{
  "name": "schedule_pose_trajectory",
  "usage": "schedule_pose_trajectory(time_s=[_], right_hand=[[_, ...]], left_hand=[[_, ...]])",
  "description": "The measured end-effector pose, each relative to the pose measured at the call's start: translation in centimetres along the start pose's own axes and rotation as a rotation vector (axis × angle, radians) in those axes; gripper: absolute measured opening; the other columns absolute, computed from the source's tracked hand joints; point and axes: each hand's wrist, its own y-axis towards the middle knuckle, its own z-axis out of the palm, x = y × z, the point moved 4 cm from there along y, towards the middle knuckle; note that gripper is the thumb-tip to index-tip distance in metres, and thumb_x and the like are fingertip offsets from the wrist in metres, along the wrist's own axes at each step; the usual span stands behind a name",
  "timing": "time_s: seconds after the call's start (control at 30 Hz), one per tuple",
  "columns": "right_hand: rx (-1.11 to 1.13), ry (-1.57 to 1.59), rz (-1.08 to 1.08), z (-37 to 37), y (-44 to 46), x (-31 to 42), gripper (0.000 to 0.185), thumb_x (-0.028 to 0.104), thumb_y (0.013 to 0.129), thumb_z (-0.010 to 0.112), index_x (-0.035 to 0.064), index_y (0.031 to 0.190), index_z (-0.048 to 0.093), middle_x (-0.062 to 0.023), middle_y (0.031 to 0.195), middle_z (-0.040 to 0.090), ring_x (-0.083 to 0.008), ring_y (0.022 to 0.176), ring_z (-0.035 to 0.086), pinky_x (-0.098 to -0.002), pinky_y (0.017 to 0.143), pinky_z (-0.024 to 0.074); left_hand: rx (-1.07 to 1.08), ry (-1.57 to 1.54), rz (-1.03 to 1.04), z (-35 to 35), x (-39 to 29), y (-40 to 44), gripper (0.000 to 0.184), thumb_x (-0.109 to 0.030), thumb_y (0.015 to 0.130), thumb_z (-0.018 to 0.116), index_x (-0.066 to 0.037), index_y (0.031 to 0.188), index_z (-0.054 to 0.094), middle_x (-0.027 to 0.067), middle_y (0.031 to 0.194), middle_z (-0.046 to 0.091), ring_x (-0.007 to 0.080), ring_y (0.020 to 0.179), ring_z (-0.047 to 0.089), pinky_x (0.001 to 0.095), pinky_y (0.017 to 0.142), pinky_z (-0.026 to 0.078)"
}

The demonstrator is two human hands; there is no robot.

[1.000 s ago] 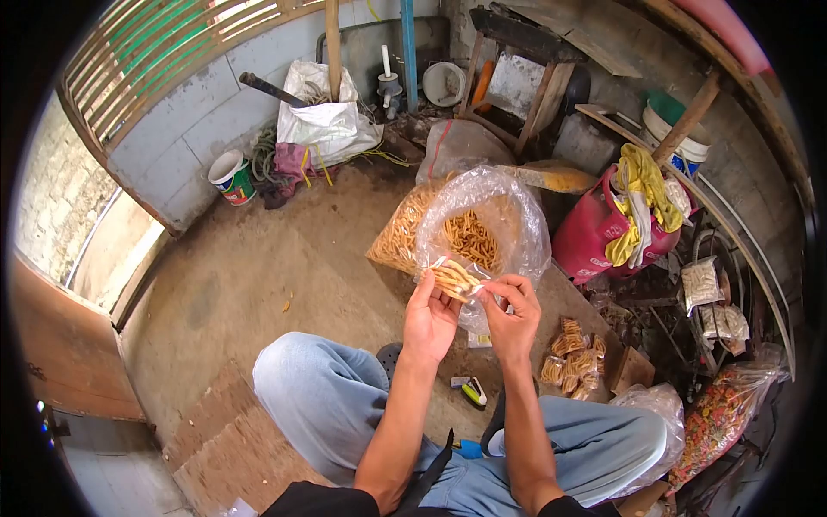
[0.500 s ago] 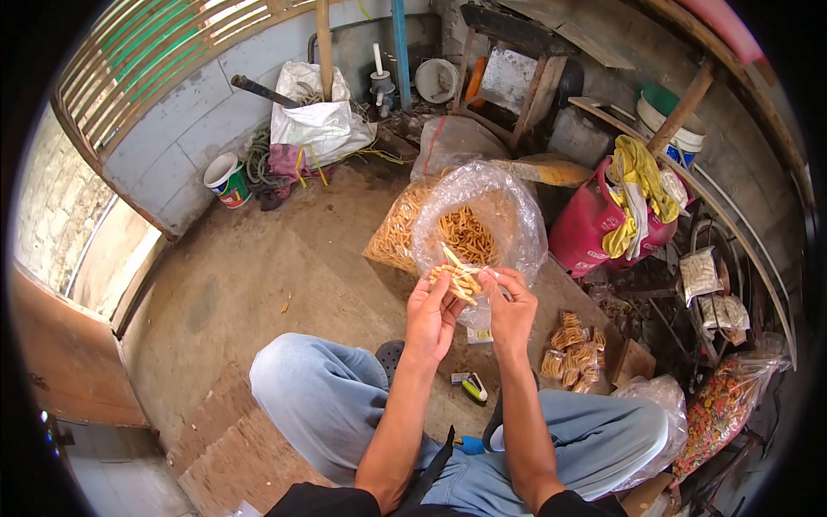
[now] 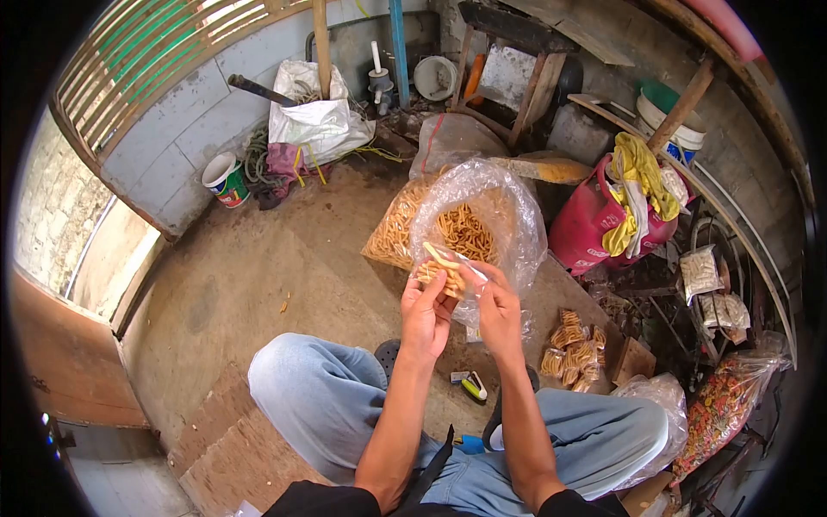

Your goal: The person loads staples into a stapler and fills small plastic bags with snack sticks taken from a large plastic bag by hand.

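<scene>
Sitting over the brown floor (image 3: pixel 215 302) with knees spread, and facing from left to right: having flat wooden boards (image 3: pixel 224 431) lying at the floor's near left corner, a white bucket (image 3: pixel 226 179) with a coloured label standing at the far left edge by the wall, and a white sack (image 3: pixel 319 127) slumping along the far edge to its right. Facing next a large clear bag (image 3: pixel 392 226) standing past the middle of the floor, opening toward the hands and holding many thin brown sticks (image 3: pixel 465 229). Gripping the small clear bag (image 3: pixel 450 281) of pale sticks with the left hand (image 3: pixel 422 317), pressing the thumb on its front and curling the fingers behind; holding that bag up just before the large bag's mouth, with one longer stick (image 3: pixel 439 255) slanting at its top. Having a green-and-white tool (image 3: pixel 474 388) lying on the floor between the forearms. Pinching the small bag's right side narrowly between thumb and fingers of the right hand (image 3: pixel 500 314). Having filled packets (image 3: pixel 573 351) lying in a heap near the floor's right edge, with a red tub (image 3: pixel 586 226) standing beyond them, and a clear bag of multicoloured pieces (image 3: pixel 719 409) leaning farthest right.
</scene>
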Motion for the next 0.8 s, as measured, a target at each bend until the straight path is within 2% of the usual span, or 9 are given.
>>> schedule_pose_trajectory(time_s=[0.1,0.3,0.4,0.5,0.7,0.8], right_hand=[[0.043,-0.034,-0.052,0.2,0.0,0.2,0.032,0.018,0.097,0.042,0.0019,0.114,0.065,-0.0151,0.120,0.056,-0.0255,0.112,0.053,-0.0328,0.095,0.0390],[0.079,0.027,-0.063,0.3,0.2,0.8,0.038,0.021,0.099,0.035,0.0002,0.116,0.062,-0.0153,0.124,0.053,-0.0260,0.117,0.048,-0.0344,0.099,0.0355],[0.163,0.166,-0.038,0.4,0.1,1.0,0.039,0.021,0.099,0.035,-0.0008,0.115,0.062,-0.0141,0.126,0.052,-0.0259,0.119,0.047,-0.0342,0.100,0.0345],[0.177,0.119,-0.057,0.2,0.2,0.6,0.043,0.025,0.099,0.033,-0.0042,0.114,0.061,-0.0140,0.130,0.049,-0.0242,0.120,0.046,-0.0343,0.102,0.0334],[0.092,0.075,-0.041,-1.0,0.6,0.5,0.041,0.026,0.098,0.037,-0.0015,0.110,0.065,-0.0128,0.126,0.051,-0.0252,0.117,0.048,-0.0355,0.100,0.0353],[0.136,0.058,-0.067,-0.9,0.7,0.7,0.043,0.028,0.099,0.036,-0.0013,0.109,0.066,-0.0143,0.126,0.051,-0.0265,0.117,0.049,-0.0369,0.100,0.0351]], left_hand=[[-0.008,0.003,-0.007,0.5,-0.2,-0.2,0.030,-0.009,0.092,0.056,-0.009,0.121,0.046,0.0042,0.114,0.060,0.0130,0.096,0.062,0.0279,0.082,0.052],[0.003,0.011,0.005,0.2,-0.3,-0.1,0.033,-0.010,0.093,0.055,-0.010,0.124,0.046,0.0046,0.114,0.060,0.0139,0.098,0.062,0.0288,0.082,0.053],[-0.003,0.021,0.009,0.2,-0.3,0.0,0.035,-0.010,0.093,0.055,-0.008,0.126,0.045,0.0063,0.115,0.060,0.0153,0.100,0.062,0.0300,0.084,0.053],[0.003,0.000,0.027,0.1,-0.5,0.0,0.034,-0.013,0.094,0.052,-0.006,0.126,0.045,0.0077,0.117,0.060,0.0172,0.102,0.061,0.0313,0.086,0.053],[0.026,-0.058,-0.031,-0.1,-0.8,0.2,0.033,-0.020,0.097,0.047,-0.005,0.126,0.045,0.0083,0.122,0.057,0.0189,0.104,0.060,0.0315,0.088,0.052],[0.013,-0.079,-0.023,0.4,-0.9,0.0,0.030,-0.016,0.096,0.049,-0.006,0.124,0.045,0.0094,0.122,0.056,0.0184,0.104,0.060,0.0323,0.085,0.055]])
